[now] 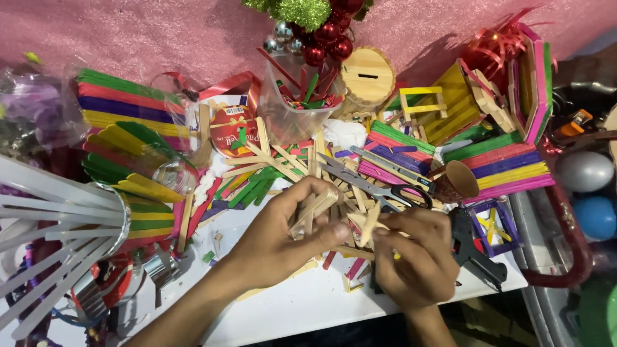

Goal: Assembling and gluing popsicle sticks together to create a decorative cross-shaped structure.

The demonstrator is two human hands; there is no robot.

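My left hand (283, 234) grips a bundle of plain wooden craft sticks (315, 209) over the white table (295, 308). My right hand (411, 254) pinches one short wooden stick (371, 223) right beside the bundle, the two hands nearly touching. Just beyond my fingers lie scissors (379, 183) with black handles, on a loose heap of plain and coloured sticks (270, 170).
A black glue gun (472, 250) lies right of my right hand. Stacks of coloured sticks (508, 167) sit at the right and far left, a clear tub of sticks (302, 103) and a round wooden box (366, 77) behind. A white strip fan (58, 225) stands at left.
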